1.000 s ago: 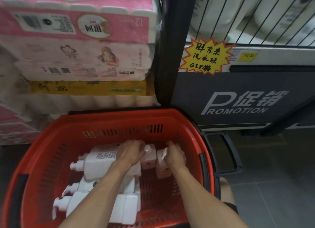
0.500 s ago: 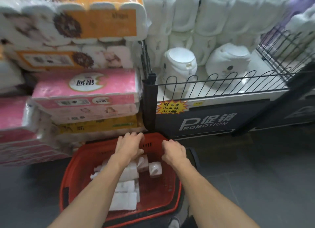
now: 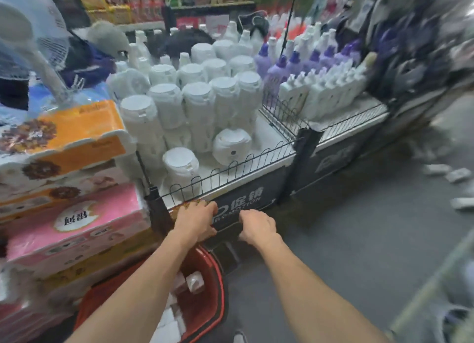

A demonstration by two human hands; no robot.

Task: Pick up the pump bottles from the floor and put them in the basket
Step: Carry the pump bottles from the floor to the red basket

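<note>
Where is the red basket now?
The basket stands on the floor at bottom centre of the head view, right of the tissue packs, before the promotion stand.

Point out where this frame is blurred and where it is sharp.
Head view: motion blur smears the right edge, streaking the pale items on the floor; the white jars, left hand and right hand are fairly sharp; the wide-angle lens bows the wire rail; light is even.

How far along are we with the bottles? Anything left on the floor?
Done: several white pump bottles lie in the red basket. In hand: nothing, since the left hand and right hand are both empty. Left: a few white things lie on the floor to the right. They are probably more bottles, but too blurred to be sure.
</note>
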